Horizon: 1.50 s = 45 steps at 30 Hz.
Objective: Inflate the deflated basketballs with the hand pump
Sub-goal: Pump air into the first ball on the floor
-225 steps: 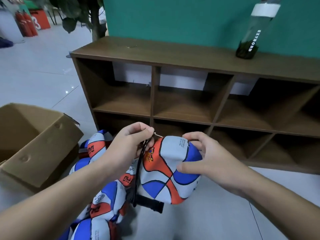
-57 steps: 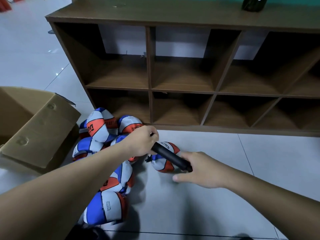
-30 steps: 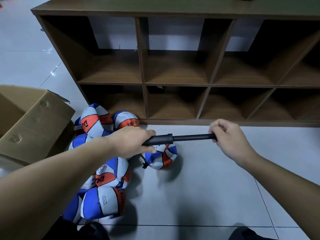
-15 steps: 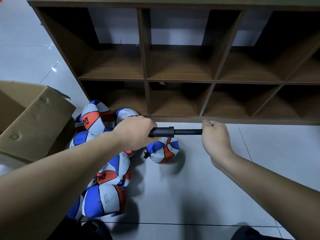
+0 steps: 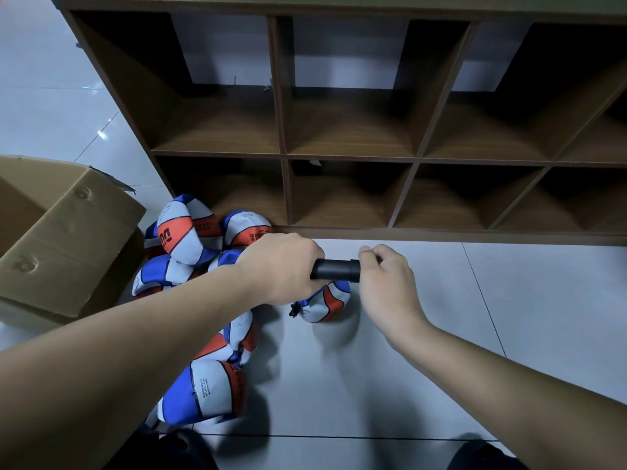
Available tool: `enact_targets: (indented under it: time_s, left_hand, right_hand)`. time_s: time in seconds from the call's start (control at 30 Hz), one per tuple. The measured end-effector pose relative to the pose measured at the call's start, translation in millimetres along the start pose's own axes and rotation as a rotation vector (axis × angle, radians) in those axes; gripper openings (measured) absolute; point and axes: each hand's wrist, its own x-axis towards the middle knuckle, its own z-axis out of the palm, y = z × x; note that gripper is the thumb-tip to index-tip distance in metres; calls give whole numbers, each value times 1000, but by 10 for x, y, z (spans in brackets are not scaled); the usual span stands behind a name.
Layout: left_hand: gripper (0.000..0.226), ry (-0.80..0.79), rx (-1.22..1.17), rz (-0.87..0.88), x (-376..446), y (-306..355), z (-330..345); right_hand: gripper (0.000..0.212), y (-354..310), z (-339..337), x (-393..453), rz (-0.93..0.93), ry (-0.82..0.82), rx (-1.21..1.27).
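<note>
Head view, landmark: I take the wooden cubby shelf as my reference; it stands on pale floor tiles and fills the upper frame.
Left hand: my left hand is curled tight round the black hand pump, in front of the shelf's bottom rail, below its left-hand cubbies.
Right hand: my right hand is fisted at the pump's other end, hard against the barrel; I take it to be gripping the handle, though the fingers hide it.
Pump: it lies level, parallel to the shelf's front edge, held clear of the floor between both hands.
Ball being filled: one small basketball, blue, white and orange, sits on the tiles directly under the pump, just before the shelf's base. A dark fitting shows at its left side; I cannot tell how it joins.
Other balls: a pile of deflated basketballs lies at the shelf's lower left corner and trails toward me.
Box: a cardboard box stands open left of the shelf, beside the pile.
</note>
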Motion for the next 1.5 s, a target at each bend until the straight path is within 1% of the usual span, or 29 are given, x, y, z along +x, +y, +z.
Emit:
enact_targets:
  time_s: [0.07, 0.17, 0.27, 0.37, 0.47, 0.53, 0.63, 0.73, 0.83, 1.07, 1.23, 1.4, 1.5]
  left_hand:
    - [29, -15, 6, 1, -12, -7, 5]
    - [31, -49, -23, 17, -61, -6, 46]
    - [32, -88, -60, -9, -97, -66, 57]
    - [29, -113, -92, -62, -112, -232, 11]
    - [28, -98, -129, -57, -115, -306, -41]
    - [29, -87, -109, -50, -97, -272, -57]
    - [35, -78, -54, -54, -50, -217, -67]
    - [36, -70, -20, -68, -21, -202, -89]
    - [33, -64, 6, -72, -9, -186, -95]
    - [38, -59, -32, -39, -19, -53, -44]
    - [38, -16, -26, 0, -12, 21, 11]
    - [37, -15, -40, 31, -25, 51, 33]
    - [38, -20, -90, 27, -27, 46, 60]
  right_hand:
    - [39, 42, -20, 30, 19, -34, -2]
    - [37, 143, -77, 96, 57, -111, 12]
    - [39, 231, -220, 209, 140, -137, 108]
    - [39, 206, -520, 396, 192, -105, 162]
    - [28, 151, -739, 530, 210, -79, 164]
    - [22, 129, -723, 545, 219, -34, 151]
    - [29, 102, -606, 490, 230, 57, 140]
    - [43, 113, -486, 419, 202, 80, 99]
    - [50, 92, -368, 340, 153, 92, 53]
    - [49, 69, -185, 263, 74, 64, -21]
    - [48, 31, -105, 177, 51, 20, -54]
    - [47, -13, -65, 106, 20, -15, -110]
    - [48, -13, -92, 128, -12, -23, -141]
